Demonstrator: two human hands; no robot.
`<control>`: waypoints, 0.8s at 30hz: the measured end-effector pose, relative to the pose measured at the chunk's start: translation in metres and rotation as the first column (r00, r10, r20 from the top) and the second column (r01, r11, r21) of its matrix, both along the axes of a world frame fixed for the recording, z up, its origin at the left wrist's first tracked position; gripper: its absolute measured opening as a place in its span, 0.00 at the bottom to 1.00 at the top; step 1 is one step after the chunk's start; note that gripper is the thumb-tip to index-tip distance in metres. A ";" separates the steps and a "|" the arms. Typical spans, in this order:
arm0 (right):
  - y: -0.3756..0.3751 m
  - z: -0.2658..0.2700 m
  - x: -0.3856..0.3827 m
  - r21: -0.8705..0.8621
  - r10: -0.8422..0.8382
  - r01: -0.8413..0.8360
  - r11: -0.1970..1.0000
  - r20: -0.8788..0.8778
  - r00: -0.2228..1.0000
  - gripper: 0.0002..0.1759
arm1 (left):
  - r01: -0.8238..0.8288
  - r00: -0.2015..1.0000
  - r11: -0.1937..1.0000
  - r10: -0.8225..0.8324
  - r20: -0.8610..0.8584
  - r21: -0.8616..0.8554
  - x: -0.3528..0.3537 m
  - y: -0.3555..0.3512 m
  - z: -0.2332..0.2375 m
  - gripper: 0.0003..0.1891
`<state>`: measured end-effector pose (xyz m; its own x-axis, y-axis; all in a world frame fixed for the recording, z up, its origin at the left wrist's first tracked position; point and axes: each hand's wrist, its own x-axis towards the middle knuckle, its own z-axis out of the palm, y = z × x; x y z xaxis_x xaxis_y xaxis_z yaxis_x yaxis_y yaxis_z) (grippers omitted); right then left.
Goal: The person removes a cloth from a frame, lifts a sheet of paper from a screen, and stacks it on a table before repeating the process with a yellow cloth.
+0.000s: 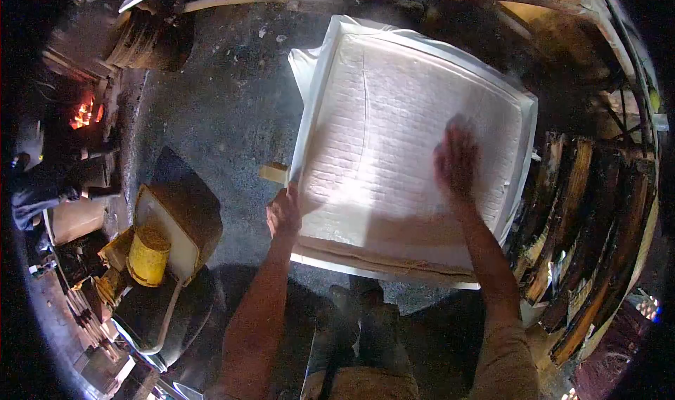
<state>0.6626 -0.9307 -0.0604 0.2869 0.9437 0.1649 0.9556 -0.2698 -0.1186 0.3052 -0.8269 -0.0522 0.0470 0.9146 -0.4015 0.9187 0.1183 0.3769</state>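
In front of me is a large, shallow white tray (pixel 320 105) with raised edges, its pale cloth (pixel 302 68) hanging over the far left corner. A flat white sheet with a ridged surface (pixel 401 119) covers the inside, creased by a long line at left. My left hand (pixel 283 214) is closed around the tray's left edge near the front. My right hand (pixel 458 159), blurred by motion, has its fingers stretched out flat over the right half of the sheet. Along the near edge runs a folded beige strip (pixel 380 254).
A yellow container (pixel 148 256) stands by a white-lined bin (pixel 184 224) at lower left. Fire (pixel 84 113) burns at far left, near a partly visible person (pixel 42 189). Dark, rough planks (pixel 562 217) lean at right. A small wooden block (pixel 273 173) juts out beside the tray.
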 end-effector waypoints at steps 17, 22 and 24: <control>-0.033 0.048 -0.058 -0.074 0.154 -0.193 0.978 -0.357 0.921 0.29 | -0.118 0.987 0.991 0.124 0.099 -0.069 -0.006 -0.005 -0.016 0.26; -0.027 -0.038 0.069 0.039 -0.274 0.273 0.961 0.245 0.930 0.29 | -0.030 0.975 0.993 0.004 0.224 0.112 -0.025 -0.014 -0.054 0.24; 0.004 -0.042 0.092 0.162 -0.303 0.274 0.948 0.193 0.933 0.31 | -0.057 0.998 0.997 0.055 -0.041 -0.057 0.010 0.001 0.016 0.24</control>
<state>0.7550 -0.9264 -0.1024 0.4885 0.7913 0.3678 0.8452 -0.5338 0.0260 0.3155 -0.8255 -0.0362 -0.0210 0.8905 -0.4544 0.9240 0.1908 0.3313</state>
